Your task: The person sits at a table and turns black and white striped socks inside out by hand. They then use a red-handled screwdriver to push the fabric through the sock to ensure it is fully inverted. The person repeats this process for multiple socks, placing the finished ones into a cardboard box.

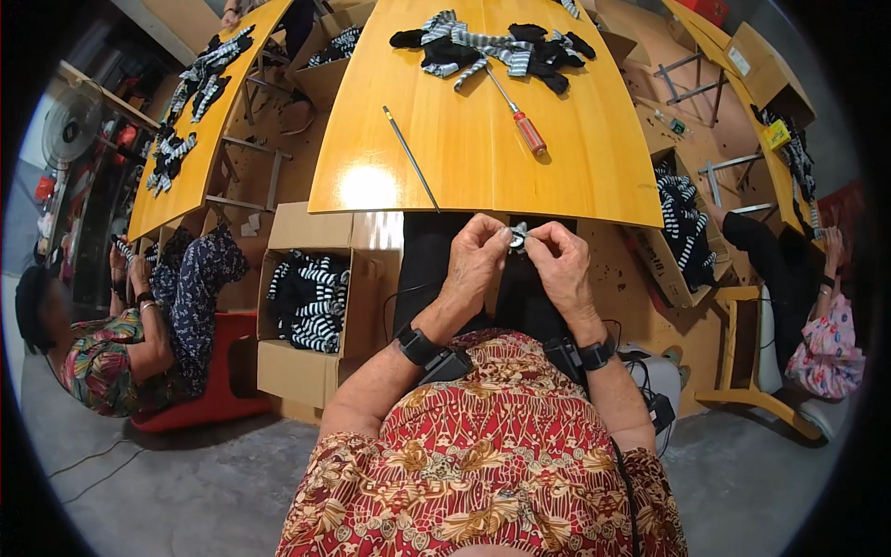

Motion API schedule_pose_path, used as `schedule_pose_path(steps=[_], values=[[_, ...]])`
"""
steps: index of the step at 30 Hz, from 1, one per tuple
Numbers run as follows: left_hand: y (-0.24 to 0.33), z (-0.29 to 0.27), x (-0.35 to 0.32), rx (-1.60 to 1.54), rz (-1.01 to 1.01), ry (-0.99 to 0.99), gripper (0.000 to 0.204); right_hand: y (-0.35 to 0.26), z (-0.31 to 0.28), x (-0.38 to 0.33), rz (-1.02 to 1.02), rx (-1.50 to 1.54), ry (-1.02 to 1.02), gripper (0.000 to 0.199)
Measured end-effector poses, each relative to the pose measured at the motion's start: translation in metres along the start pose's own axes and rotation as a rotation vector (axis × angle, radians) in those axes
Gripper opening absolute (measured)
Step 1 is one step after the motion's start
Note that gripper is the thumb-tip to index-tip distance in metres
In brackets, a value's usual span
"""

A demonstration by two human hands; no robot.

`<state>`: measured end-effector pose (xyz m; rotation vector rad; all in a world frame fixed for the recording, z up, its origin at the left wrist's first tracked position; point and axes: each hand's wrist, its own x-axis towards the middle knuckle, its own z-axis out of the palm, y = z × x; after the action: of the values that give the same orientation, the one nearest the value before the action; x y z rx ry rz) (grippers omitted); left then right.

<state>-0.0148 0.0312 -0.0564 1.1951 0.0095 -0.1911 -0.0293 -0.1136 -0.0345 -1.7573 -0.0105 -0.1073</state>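
Observation:
My left hand (475, 263) and my right hand (560, 265) meet just below the near edge of the yellow wooden table (464, 148), over my lap. Together they pinch a small striped black-and-white fabric piece (518, 237) between the fingertips; most of it is hidden by my fingers. On the table lie a pile of black and striped fabric pieces (497, 48) at the far side, a red-handled screwdriver (520, 116) in the middle, and a thin metal rod (411, 158) to the left.
An open cardboard box (306, 306) of striped fabric stands at my left, another box (682, 227) at my right. A seated person (121, 343) works at the left table (200, 121), another person (817, 306) at the right. A fan (70, 125) stands far left.

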Motion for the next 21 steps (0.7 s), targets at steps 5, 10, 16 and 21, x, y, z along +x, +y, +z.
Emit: schedule_pose_path(steps=[5, 10, 16, 21], values=[[0.000, -0.002, 0.002, -0.232, -0.042, -0.038, 0.011, 0.005, 0.005, 0.014, -0.102, -0.171, 0.049, 0.010], [0.004, -0.016, 0.007, -0.456, -0.203, -0.225, 0.014, 0.001, 0.012, 0.010, 0.209, 0.254, -0.032, 0.007], [0.008, -0.011, 0.006, -0.133, -0.147, -0.113, 0.011, 0.015, 0.011, 0.011, 0.208, 0.540, 0.049, 0.006], [0.007, -0.008, 0.004, -0.077, -0.152, -0.040, 0.010, 0.015, 0.010, 0.013, 0.157, 0.516, -0.008, 0.006]])
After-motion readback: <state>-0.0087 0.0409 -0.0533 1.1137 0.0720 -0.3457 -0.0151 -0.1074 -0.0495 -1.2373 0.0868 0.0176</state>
